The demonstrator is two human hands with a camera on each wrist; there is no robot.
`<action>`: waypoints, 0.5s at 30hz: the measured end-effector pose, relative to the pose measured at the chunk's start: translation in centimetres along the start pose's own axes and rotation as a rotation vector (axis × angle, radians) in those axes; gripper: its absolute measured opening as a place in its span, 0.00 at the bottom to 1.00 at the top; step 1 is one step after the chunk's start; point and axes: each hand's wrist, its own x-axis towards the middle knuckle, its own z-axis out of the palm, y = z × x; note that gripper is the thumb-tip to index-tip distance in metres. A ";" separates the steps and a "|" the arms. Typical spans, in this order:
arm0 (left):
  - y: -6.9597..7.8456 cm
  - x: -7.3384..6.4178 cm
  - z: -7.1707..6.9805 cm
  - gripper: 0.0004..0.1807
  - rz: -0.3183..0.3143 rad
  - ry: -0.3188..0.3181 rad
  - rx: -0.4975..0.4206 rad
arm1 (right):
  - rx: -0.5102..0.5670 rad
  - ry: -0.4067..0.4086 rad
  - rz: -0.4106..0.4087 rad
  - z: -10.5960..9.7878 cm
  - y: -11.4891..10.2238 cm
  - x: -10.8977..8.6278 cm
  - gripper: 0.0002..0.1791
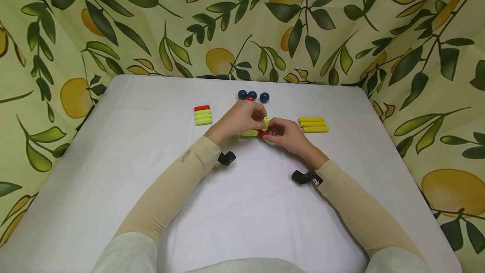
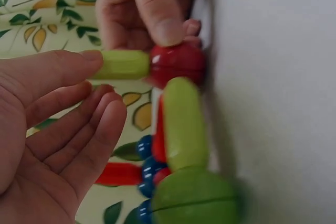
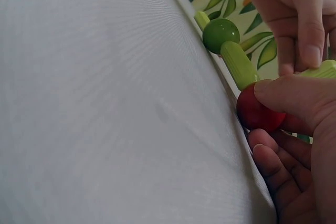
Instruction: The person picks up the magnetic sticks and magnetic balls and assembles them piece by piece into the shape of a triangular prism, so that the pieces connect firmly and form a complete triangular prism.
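My left hand [image 1: 244, 117] pinches a lime-green rod [image 1: 266, 122] that stands upright from a red ball [image 2: 178, 65]. Thumb and fingers of my right hand [image 1: 288, 136] grip this ball close over the white table. A second lime rod [image 2: 185, 124] runs from beside the red ball to a green ball [image 2: 197, 198], low along the table. Past the green ball, the right wrist view shows the end of another lime rod [image 3: 201, 20]. In the head view my left hand partly hides these joined pieces.
Dark blue balls [image 1: 264, 97] lie at the back, with red pieces [image 2: 119, 174] near them. A row of lime rods [image 1: 203, 117] with one red rod [image 1: 202, 108] sits left; several yellow rods [image 1: 312, 124] lie right. A lemon-print curtain [image 1: 219, 20] surrounds the table [image 1: 246, 214].
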 end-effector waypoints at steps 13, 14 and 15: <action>0.9 -3.7 -7.0 0.14 -0.032 0.195 0.053 | -0.028 -0.004 0.050 0.1 0.0 -0.1 0.14; 0.7 -4.1 -7.6 0.14 -0.045 0.210 0.056 | -0.029 -0.002 0.051 0.1 0.0 -0.1 0.14; 0.3 -4.4 -8.1 0.14 -0.060 0.221 0.062 | -0.030 0.003 0.050 0.1 0.0 -0.1 0.14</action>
